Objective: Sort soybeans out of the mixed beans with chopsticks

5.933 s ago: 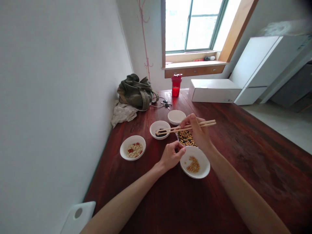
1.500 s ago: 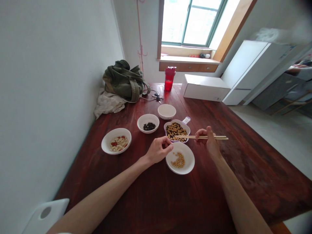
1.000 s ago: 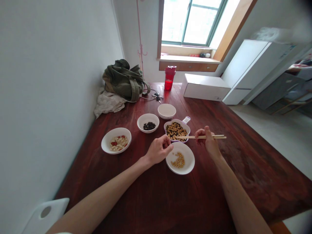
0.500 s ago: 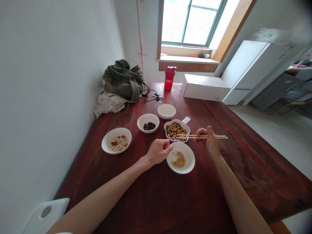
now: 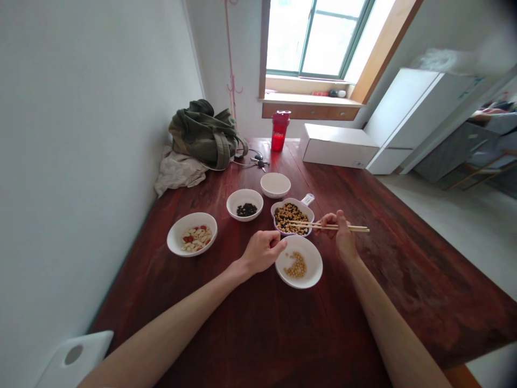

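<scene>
Left hand (image 5: pixel 262 251) is loosely curled, can't tell if it's holding anything, right beside the near white bowl (image 5: pixel 309 275), which has a small crescent of soybeans (image 5: pixel 297 265). Right hand (image 5: pixel 337 229) pinches wooden chopsticks (image 5: pixel 307 224), tips over the handled dish (image 5: pixel 291 218), which is heaped with soybeans and black beans, so plenty is left there. Just far-left of it sits a bowl of black beans (image 5: pixel 244 205).

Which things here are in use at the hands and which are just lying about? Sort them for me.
In use: right hand, chopsticks, bean dish, left hand, bowl of yellow beans.
Lying about: green bag, keys, red bottle, white box.
</scene>
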Tool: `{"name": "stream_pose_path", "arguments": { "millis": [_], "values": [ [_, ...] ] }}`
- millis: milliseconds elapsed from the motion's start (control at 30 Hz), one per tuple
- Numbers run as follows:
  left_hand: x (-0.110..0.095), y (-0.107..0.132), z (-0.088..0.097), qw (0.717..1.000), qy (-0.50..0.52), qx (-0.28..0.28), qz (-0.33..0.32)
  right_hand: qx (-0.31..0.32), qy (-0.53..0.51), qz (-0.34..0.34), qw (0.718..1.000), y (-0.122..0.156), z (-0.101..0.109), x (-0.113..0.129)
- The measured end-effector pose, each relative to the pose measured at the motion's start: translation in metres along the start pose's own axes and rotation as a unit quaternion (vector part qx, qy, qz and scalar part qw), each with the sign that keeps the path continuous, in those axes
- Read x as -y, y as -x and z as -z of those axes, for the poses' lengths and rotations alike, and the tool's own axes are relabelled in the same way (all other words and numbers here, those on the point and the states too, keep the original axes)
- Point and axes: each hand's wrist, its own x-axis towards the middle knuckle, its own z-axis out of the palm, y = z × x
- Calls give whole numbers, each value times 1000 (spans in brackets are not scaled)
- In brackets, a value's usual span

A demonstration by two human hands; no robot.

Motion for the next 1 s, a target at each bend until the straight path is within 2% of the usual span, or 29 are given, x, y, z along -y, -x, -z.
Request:
{"name": "stream_pose_path", "arguments": {
  "millis": [567,1000],
  "values": [
    [0,0,0,1000,-3,1,0,28,18,15,999,3,0,0],
    [-1,0,1,1000,3,9,6,20,29,20,999,3,-1,3]
  ]
}}
